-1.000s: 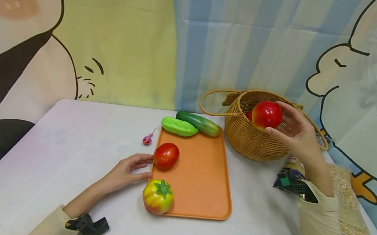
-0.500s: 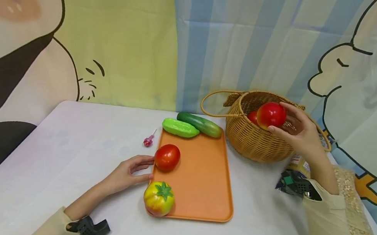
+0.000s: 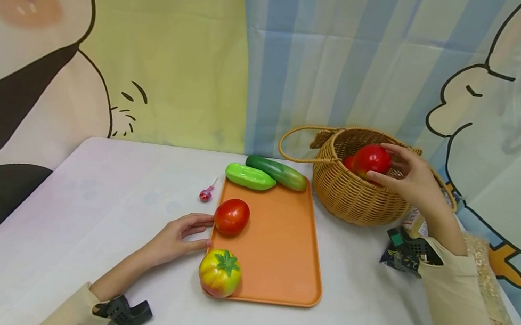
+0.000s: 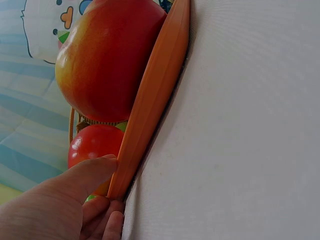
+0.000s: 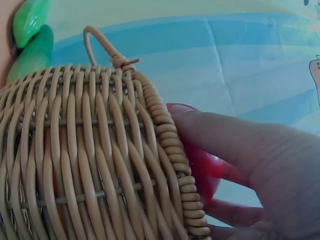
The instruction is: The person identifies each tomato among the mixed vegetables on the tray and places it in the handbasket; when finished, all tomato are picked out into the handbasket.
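My right hand (image 3: 410, 180) grips a round red toy fruit (image 3: 373, 159), thumb on the near side, at the mouth of a wicker basket (image 3: 358, 198). Part of another red fruit (image 3: 349, 162) shows inside the basket. In the right wrist view the woven wall (image 5: 95, 150) hides much of the held fruit (image 5: 202, 172). My left hand (image 3: 174, 238) touches the left edge of an orange tray (image 3: 279, 250) with thumb and fingertips apart. Beside those fingers sit a red tomato (image 3: 232, 216) and a yellow-green toy tomato (image 3: 220, 273) with a green leafy top.
A light green toy cucumber (image 3: 250, 177) and a dark green one (image 3: 276, 172) lie across the tray's far end. Left of the tray is a wrapped lollipop (image 3: 206, 194). A dark packet (image 3: 399, 253) and a clear bag of grains (image 3: 491, 296) lie at the right, by the arm.
My right hand has carried the red fruit slightly right and down, lower into the basket opening. My left hand has kept its place at the tray edge.
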`<state>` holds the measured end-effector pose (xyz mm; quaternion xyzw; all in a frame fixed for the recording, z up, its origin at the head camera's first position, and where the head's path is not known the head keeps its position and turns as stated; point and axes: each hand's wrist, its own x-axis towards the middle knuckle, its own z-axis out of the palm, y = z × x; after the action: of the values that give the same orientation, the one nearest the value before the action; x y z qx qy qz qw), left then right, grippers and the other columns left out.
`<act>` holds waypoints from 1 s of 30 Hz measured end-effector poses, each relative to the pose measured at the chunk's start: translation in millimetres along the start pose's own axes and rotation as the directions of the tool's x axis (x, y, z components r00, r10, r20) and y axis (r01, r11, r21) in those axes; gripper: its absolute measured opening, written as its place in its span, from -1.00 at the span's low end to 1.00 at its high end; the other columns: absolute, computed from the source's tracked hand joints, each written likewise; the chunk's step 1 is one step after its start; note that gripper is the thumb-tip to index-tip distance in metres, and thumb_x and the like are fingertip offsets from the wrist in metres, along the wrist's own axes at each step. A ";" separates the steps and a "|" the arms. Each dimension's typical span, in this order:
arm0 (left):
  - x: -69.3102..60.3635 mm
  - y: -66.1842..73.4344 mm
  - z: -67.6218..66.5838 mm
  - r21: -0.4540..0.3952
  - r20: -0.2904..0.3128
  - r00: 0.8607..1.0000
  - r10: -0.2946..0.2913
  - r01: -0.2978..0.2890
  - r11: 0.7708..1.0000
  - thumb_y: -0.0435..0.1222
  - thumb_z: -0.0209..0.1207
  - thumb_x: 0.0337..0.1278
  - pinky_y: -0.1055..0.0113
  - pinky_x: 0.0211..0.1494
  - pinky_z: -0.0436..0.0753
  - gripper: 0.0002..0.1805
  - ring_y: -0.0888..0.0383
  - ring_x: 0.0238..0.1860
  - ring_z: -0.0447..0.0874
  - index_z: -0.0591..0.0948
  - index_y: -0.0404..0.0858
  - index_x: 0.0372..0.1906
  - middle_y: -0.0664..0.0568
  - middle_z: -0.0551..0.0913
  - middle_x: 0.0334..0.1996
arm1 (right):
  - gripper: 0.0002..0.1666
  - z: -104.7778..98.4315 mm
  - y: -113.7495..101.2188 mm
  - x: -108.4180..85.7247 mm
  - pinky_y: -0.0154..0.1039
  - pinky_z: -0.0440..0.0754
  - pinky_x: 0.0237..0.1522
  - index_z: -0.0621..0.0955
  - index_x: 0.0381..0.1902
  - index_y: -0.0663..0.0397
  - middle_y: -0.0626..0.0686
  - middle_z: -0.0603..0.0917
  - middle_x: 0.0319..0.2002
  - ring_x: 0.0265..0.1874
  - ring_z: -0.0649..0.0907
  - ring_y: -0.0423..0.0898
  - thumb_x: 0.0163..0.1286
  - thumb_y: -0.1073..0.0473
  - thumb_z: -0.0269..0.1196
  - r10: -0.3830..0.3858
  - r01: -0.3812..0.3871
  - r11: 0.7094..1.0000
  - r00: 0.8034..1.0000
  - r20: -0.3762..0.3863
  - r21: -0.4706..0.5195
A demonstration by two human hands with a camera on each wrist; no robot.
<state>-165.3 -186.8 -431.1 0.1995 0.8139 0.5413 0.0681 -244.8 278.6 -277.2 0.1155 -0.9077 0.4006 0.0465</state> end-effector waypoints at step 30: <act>0.3 -1.7 0.3 -0.012 0.004 1.000 -0.012 0.012 1.000 -0.30 0.35 0.13 0.15 0.29 0.50 -0.36 -0.17 0.24 0.51 0.42 -0.41 0.29 -0.27 0.51 0.22 | -0.23 -1.6 1.3 7.9 0.36 0.36 0.25 0.34 0.38 0.17 0.33 0.34 0.35 0.32 0.36 0.31 0.31 0.05 0.35 0.040 -0.028 0.993 0.993 0.110 -0.113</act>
<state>-165.9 -187.0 -432.7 0.1950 0.8116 0.5456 0.0742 -252.9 279.3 -275.7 0.1196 -0.9317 0.3429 -0.0049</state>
